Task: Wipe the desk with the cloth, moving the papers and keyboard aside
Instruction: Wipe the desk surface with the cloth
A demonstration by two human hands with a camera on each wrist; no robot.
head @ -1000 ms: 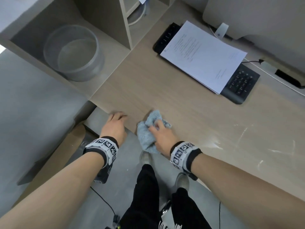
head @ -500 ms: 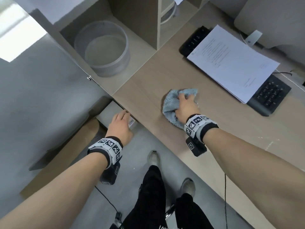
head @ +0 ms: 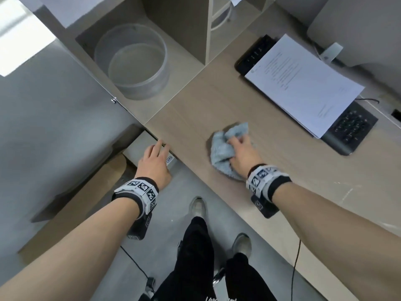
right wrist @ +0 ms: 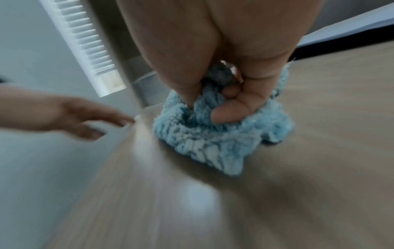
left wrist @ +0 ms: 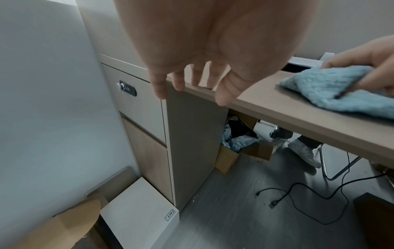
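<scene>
A crumpled light-blue cloth (head: 221,151) (right wrist: 215,139) (left wrist: 332,87) lies on the wooden desk (head: 217,105), and my right hand (head: 240,148) (right wrist: 217,101) grips it and presses it down. My left hand (head: 155,161) (left wrist: 192,86) hangs at the desk's left front corner, fingers straight and relaxed, holding nothing; the tips are at the desk edge. A stack of white papers (head: 303,83) lies on top of a black keyboard (head: 347,127) at the back right of the desk.
A grey round bin (head: 132,61) stands in an open shelf compartment left of the desk. A drawer cabinet with a combination lock (left wrist: 127,87) stands under the corner. Cardboard boxes (left wrist: 234,151) and cables (left wrist: 298,202) lie on the floor. A monitor base (head: 358,29) stands behind the papers.
My right hand has carried the cloth from the desk's front edge further in, toward the papers. The left hand has stayed by the desk corner.
</scene>
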